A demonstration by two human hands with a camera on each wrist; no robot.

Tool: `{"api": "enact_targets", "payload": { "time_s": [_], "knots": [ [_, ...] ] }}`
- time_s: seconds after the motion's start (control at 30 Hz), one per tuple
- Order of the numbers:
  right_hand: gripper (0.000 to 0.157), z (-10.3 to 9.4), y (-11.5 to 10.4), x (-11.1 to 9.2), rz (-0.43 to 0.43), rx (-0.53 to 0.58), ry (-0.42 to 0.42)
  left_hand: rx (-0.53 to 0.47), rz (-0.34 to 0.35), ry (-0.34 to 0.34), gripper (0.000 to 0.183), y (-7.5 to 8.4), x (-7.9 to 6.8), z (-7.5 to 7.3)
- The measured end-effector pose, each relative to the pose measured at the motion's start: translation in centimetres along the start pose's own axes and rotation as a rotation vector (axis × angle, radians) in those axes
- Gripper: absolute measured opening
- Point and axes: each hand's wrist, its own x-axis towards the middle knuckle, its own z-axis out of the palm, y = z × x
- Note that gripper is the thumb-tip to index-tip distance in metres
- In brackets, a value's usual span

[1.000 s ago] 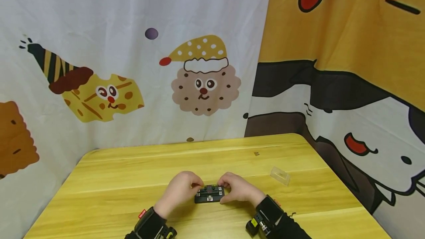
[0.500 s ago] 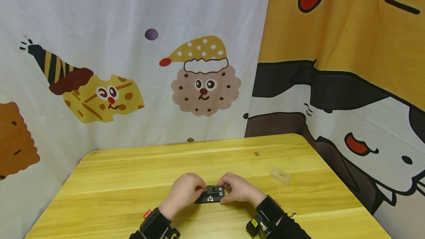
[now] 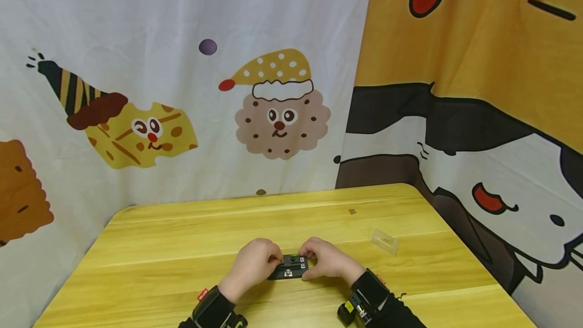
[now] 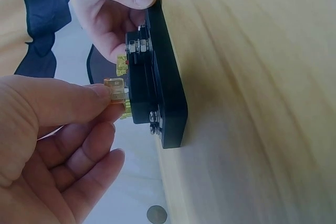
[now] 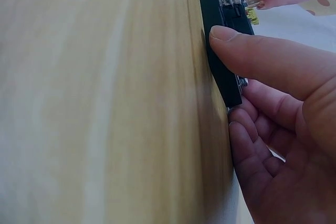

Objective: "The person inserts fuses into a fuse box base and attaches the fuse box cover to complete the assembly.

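Note:
A black fuse block [image 3: 291, 272] with metal screw terminals rests on the table between both hands. My left hand [image 3: 255, 263] pinches a see-through orange blade fuse [image 4: 116, 91] between thumb and fingertips, at the top of the block. Whether its blades sit fully in the slot cannot be told. Yellow-green fuses, one of them a yellow fuse [image 4: 121, 65], stand on either side of it. My right hand [image 3: 327, 259] grips the right end of the block, its thumb on the near edge and the other fingers behind.
A clear plastic cover [image 3: 384, 242] lies on the wooden table [image 3: 182, 247] to the right. Farther back is a tiny brownish piece [image 3: 352, 211], too small to identify. Cartoon-printed cloth [image 3: 164, 24] hangs behind the table.
My left hand has shifted right from the block's left end towards its middle, then stayed almost still. The right hand keeps its grip on the block.

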Motion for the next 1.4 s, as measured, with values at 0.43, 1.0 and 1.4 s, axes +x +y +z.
{"api": "enact_targets", "payload": {
  "time_s": [0.43, 1.0, 1.4],
  "knots": [
    [0.042, -0.05, -0.15, -0.08, 0.000, 0.005, -0.001, 0.022, 0.017, -0.007, 0.013, -0.06, -0.04, 0.25],
    [0.042, 0.08, -0.05, -0.06, 0.000, 0.010, 0.004, 0.136, 0.042, 0.000, 0.020, 0.55, 0.16, 0.31],
    [0.042, 0.06, -0.18, -0.06, 0.003, 0.006, 0.002, 0.151, 0.042, -0.003, 0.020, 0.43, 0.27, 0.51]
  ]
}}
